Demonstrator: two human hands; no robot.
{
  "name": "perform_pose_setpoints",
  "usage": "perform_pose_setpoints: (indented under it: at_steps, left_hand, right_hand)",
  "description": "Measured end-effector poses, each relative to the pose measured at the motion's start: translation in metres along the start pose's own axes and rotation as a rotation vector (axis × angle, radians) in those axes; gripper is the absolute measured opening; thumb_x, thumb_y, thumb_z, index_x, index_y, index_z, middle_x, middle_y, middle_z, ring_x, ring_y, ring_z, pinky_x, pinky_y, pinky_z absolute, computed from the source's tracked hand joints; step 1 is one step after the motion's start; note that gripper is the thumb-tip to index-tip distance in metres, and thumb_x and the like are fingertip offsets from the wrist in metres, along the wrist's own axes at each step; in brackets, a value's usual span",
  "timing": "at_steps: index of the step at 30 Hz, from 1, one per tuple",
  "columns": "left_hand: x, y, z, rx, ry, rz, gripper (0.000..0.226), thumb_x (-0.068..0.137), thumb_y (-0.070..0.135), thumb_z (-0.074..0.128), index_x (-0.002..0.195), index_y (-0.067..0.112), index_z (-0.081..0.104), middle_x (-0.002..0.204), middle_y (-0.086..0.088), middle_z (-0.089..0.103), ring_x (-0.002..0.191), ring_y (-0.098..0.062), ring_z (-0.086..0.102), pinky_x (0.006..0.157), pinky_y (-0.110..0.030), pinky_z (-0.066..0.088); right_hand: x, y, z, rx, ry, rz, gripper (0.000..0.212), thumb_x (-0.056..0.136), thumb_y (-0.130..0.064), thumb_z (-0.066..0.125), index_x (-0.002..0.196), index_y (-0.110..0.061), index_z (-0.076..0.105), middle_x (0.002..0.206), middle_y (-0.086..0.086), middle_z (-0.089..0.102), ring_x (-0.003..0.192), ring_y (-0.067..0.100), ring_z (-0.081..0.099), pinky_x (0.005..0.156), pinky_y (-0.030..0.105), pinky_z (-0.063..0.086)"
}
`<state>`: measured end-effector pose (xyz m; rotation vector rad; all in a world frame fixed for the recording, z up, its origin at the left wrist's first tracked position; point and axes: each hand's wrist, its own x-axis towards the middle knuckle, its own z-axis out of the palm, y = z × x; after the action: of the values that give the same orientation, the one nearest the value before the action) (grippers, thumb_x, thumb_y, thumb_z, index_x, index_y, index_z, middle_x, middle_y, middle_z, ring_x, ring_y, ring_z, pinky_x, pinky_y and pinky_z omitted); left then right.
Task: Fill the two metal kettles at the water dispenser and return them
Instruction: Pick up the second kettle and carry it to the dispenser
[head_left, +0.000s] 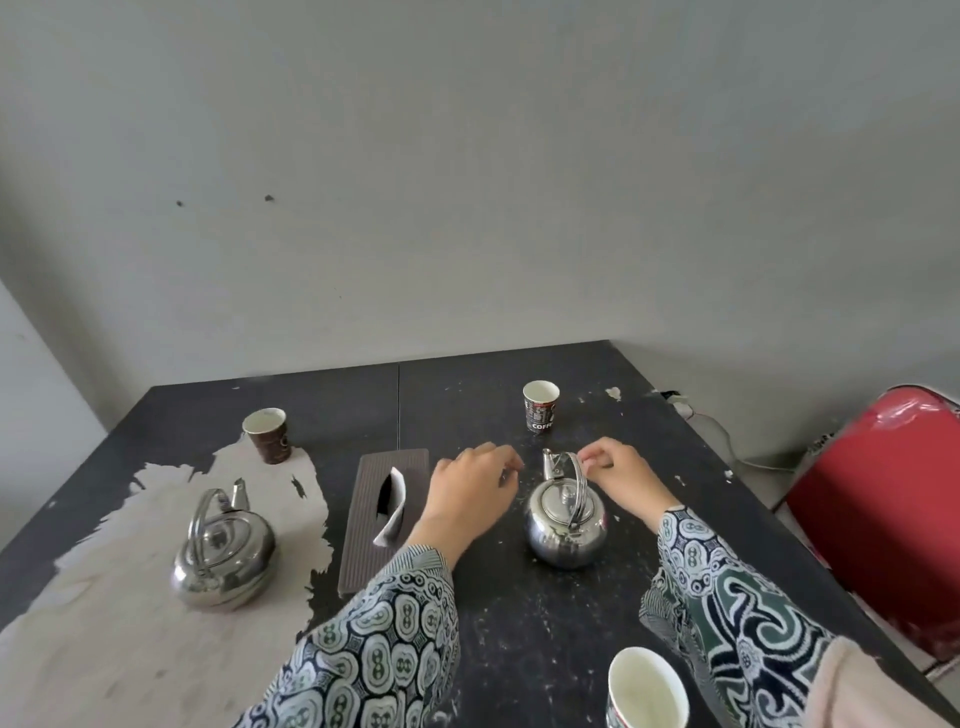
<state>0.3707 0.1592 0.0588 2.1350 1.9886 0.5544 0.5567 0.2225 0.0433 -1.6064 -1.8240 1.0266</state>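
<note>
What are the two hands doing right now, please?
Left hand: loosely curled, empty, beside the right kettle.
Right hand: fingers curled, empty, by its handle.

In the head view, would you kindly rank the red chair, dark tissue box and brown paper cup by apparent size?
1. Red chair, though it sits nearer the camera.
2. Dark ribbed tissue box.
3. Brown paper cup, clearly smallest.

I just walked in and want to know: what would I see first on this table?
Probably the shiny right kettle in the middle, with the left hand and right hand hovering on either side of it. Next, the left kettle on the table's worn pale patch, and the red chair at right.
</note>
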Motion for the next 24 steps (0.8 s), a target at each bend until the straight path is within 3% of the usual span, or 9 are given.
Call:
perform_pose_setpoints:
  at_steps: [4,8,13,17,21,24]
  left_hand:
    - [0.017,0.002,0.045,-0.144,-0.16,-0.087,0.033,0.09,0.025,0.045,0.122,0.028,0.049,0.124,0.004,0.057,0.113,-0.02,0.054,0.097,-0.043,0.041]
    - [0.025,0.011,0.075,-0.191,-0.274,-0.099,0.045,0.09,0.022,0.043,0.133,0.028,0.038,0.127,-0.002,0.056,0.115,-0.024,0.052,0.099,-0.044,0.039]
    - [0.029,0.016,0.101,-0.362,-0.277,-0.105,0.048,0.09,0.02,0.047,0.135,0.03,0.033,0.138,0.009,0.048,0.123,-0.02,0.049,0.105,-0.044,0.036]
    - [0.023,0.017,0.098,-0.466,-0.137,-0.093,0.039,0.089,0.016,0.049,0.124,0.03,0.039,0.135,0.009,0.051,0.123,-0.015,0.049,0.102,-0.041,0.041]
    - [0.013,0.018,0.066,-0.438,0.139,-0.014,0.036,0.09,0.017,0.048,0.119,0.038,0.041,0.128,0.016,0.054,0.113,-0.007,0.054,0.095,-0.039,0.046]
    - [0.001,0.021,0.032,-0.389,0.295,0.073,0.036,0.091,0.017,0.049,0.12,0.037,0.042,0.125,0.016,0.053,0.116,-0.005,0.048,0.098,-0.034,0.044]
  right_hand:
    - [0.021,0.023,0.016,0.091,0.017,0.115,0.026,0.088,-0.016,0.053,0.113,-0.01,0.051,0.103,0.006,0.056,0.093,0.02,0.055,0.08,0.031,0.043]
    - [0.035,0.034,0.03,0.164,0.008,0.161,0.026,0.09,-0.022,0.051,0.113,-0.008,0.051,0.102,0.003,0.058,0.098,0.02,0.057,0.093,0.039,0.046]
    - [0.041,0.035,0.036,0.228,-0.021,0.122,0.02,0.093,-0.019,0.047,0.093,-0.005,0.06,0.081,0.003,0.061,0.069,0.007,0.054,0.066,0.025,0.045]
    - [0.038,0.021,0.028,0.224,-0.035,0.056,0.017,0.092,-0.018,0.05,0.082,-0.01,0.062,0.074,0.0,0.059,0.064,0.009,0.051,0.061,0.024,0.041]
    - [0.022,-0.02,0.01,0.335,-0.042,-0.061,0.017,0.091,-0.02,0.052,0.09,-0.009,0.064,0.09,0.005,0.067,0.085,0.017,0.062,0.076,0.032,0.049]
    - [0.002,-0.055,-0.004,0.364,-0.079,-0.149,0.012,0.09,-0.022,0.054,0.088,-0.016,0.063,0.089,0.003,0.068,0.093,0.02,0.064,0.092,0.043,0.048]
